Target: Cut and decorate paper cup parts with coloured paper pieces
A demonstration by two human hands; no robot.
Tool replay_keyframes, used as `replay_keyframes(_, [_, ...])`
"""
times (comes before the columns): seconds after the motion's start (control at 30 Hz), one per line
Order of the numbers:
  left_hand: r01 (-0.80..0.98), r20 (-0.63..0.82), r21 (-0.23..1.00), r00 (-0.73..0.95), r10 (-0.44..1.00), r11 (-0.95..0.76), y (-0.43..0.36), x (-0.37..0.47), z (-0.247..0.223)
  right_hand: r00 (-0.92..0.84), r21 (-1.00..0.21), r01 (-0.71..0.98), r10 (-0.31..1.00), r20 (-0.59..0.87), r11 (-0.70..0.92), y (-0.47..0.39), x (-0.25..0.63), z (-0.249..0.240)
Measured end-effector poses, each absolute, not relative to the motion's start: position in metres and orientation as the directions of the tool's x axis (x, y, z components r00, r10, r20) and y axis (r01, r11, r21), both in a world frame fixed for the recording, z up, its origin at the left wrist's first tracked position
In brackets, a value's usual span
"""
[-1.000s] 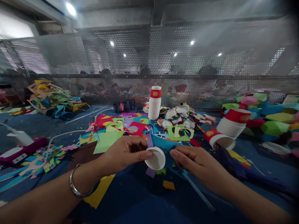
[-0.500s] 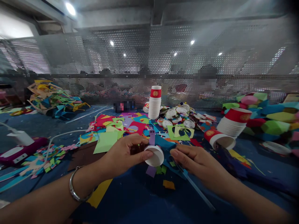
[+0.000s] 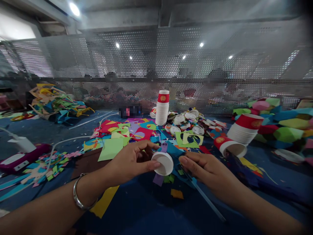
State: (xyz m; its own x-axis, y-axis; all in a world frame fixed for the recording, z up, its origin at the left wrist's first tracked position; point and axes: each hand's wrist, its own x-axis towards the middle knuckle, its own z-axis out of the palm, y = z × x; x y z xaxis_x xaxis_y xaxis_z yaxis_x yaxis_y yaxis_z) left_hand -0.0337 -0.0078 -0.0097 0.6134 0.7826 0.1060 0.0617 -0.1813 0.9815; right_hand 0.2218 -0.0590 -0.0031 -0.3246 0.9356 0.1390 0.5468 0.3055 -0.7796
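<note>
My left hand [image 3: 137, 158] pinches a shallow white paper cup bottom [image 3: 164, 164] between thumb and fingers, its round hollow side facing me. Behind its upper rim rises a purple paper strip [image 3: 164, 146] with a small face drawn on it. Just to the right, my right hand [image 3: 199, 165] has thumb and forefinger pressed together; what they hold, if anything, is hidden. Blue paper [image 3: 174, 150] lies behind the cup bottom and reaches those fingertips. A translucent stick [image 3: 207, 199] slants toward the front from below my right hand.
A tall stack of paper cups [image 3: 161, 111] stands behind a heap of coloured paper scraps [image 3: 144, 132]. Cut cup bottoms [image 3: 186, 119] are piled beside it. More cups [image 3: 244, 129] lean at the right. A purple power strip [image 3: 24, 158] with white cables sits at the left.
My left hand has shifted the cup bottom slightly right and turned it more toward me. The purple strip now leans right and shows less. My right hand has barely moved.
</note>
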Motion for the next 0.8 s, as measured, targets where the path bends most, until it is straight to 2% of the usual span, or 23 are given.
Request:
replay_keyframes(0.37, [0.017, 0.138, 0.983, 0.581, 0.802, -0.181, -0.0041, -0.0342, -0.0092, -0.312, -0.776, 0.546, 0.936, 0.163, 0.317, -0.0603, 0.2223, -0.0016])
replay_keyframes(0.6, [0.016, 0.170, 0.974, 0.606, 0.777, -0.225, -0.0048, -0.0353, -0.0088, -0.301, -0.859, 0.460, 0.950, 0.087, 0.225, -0.0602, 0.2226, -0.0040])
replay_keyframes(0.8, [0.098, 0.225, 0.930, 0.611, 0.759, -0.354, -0.0086, -0.0334, -0.0072, -0.285, -0.911, 0.388, 0.958, 0.025, 0.139, -0.0609, 0.2217, -0.0044])
